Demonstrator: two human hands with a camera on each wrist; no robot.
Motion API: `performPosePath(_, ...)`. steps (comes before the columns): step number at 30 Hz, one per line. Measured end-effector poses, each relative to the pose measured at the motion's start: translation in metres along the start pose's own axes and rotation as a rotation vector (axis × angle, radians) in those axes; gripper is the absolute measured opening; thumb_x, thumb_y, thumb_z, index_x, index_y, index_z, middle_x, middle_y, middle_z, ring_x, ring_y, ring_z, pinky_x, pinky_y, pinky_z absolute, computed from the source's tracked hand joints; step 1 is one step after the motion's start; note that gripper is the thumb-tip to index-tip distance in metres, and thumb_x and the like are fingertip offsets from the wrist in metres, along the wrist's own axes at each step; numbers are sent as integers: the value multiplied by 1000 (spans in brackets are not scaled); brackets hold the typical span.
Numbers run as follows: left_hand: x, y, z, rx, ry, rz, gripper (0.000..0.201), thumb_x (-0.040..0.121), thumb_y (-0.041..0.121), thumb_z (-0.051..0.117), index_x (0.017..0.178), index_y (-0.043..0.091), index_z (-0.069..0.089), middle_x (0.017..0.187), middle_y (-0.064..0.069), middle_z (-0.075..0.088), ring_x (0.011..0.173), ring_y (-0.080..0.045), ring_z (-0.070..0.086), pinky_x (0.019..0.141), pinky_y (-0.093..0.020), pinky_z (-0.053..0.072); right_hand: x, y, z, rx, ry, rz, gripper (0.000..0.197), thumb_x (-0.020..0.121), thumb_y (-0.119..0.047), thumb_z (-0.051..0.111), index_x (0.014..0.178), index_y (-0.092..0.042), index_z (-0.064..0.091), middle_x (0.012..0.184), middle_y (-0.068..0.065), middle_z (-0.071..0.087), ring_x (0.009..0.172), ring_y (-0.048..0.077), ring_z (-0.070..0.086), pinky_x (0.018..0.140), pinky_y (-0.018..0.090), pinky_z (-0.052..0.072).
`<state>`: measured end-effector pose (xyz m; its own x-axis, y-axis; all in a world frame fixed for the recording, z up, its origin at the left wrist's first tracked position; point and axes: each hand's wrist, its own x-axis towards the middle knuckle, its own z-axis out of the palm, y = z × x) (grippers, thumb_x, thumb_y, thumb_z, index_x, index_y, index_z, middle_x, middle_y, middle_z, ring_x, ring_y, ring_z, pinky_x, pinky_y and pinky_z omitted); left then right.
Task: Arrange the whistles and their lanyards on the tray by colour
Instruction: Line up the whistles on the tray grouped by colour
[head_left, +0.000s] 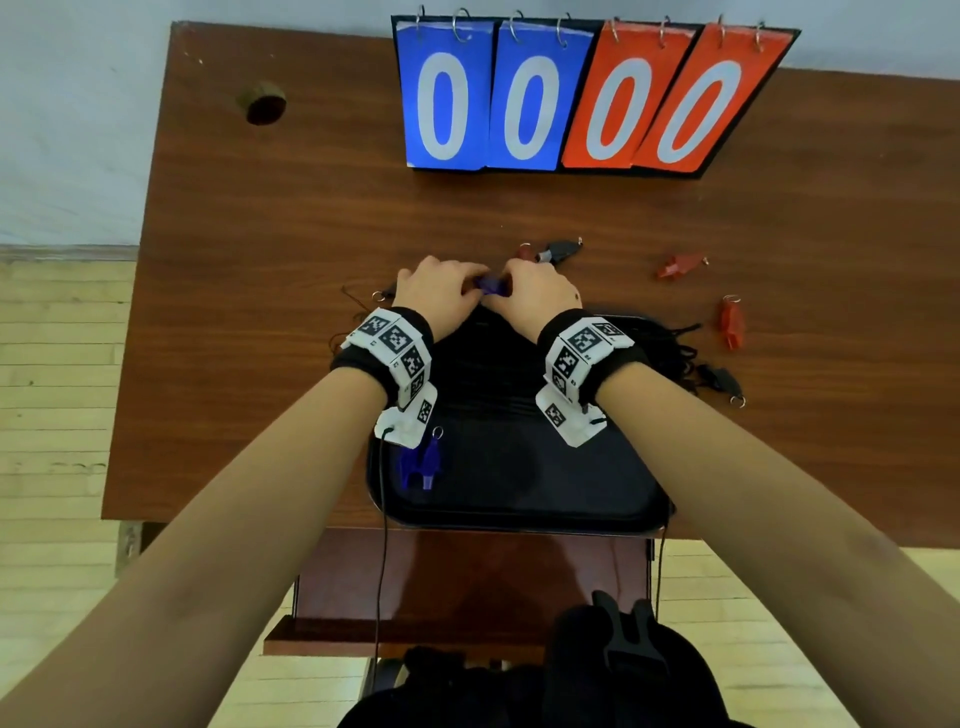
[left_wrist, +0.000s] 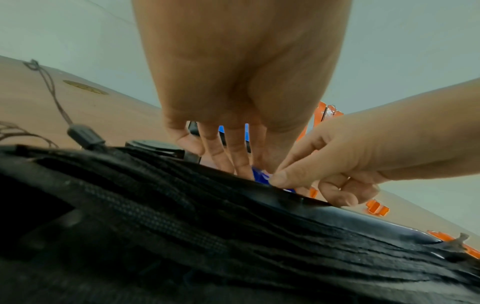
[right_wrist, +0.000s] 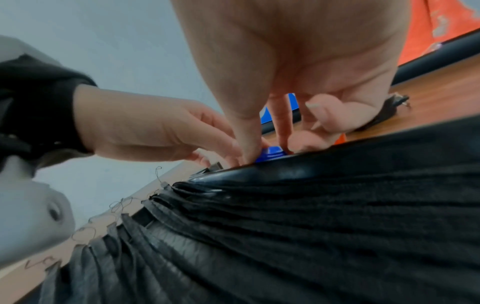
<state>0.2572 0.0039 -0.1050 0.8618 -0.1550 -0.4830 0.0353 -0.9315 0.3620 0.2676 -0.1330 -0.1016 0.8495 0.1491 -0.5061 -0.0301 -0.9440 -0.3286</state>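
Progress is slight: only one blue whistle (head_left: 422, 461) lies on the tray (head_left: 519, 512). Your left hand (head_left: 435, 291) and right hand (head_left: 540, 292) pinch another blue whistle (head_left: 491, 285) just beyond the tray's far rim. Red whistles (head_left: 730, 322) and black ones wait right of the tray on the counter (head_left: 291, 322).

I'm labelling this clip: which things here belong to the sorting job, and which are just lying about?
Job: tray, lanyards, blue whistle on tray, blue whistle held by left hand and right hand, red whistles.
Lying about: scoreboard.
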Motion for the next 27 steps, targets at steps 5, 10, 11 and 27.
performPosePath(5,-4,1,0,-16,97,31,38,95,24,40,131,32,50,129,2,57,121,-27,41,97,-48,32,5,-5,-2,-4,-17,-37,28,89,-30,56,111,-11,57,125,18,53,104,36,58,77,37,43)
performPosePath(10,-10,-1,-6,-129,182,46,37,93,16,38,122,30,56,122,5,62,116,-23,46,95,-43,32,-1,-3,-6,55,-5,-90,32,88,-27,60,116,-12,58,126,15,51,107,32,56,84,37,44)
performPosePath(11,-14,-1,-8,-161,199,48,36,93,15,39,121,29,57,120,5,62,114,-23,47,97,-43,33,-4,-2,-8,89,15,-101,33,88,-27,60,117,-12,58,122,13,54,108,30,56,85,36,44)
performPosePath(27,-110,36,-6,-491,305,84,27,89,22,62,113,10,63,102,-1,65,91,-9,58,83,-20,43,-101,24,-35,664,-11,-228,27,93,-17,56,117,-10,65,102,4,69,87,15,66,88,29,53)
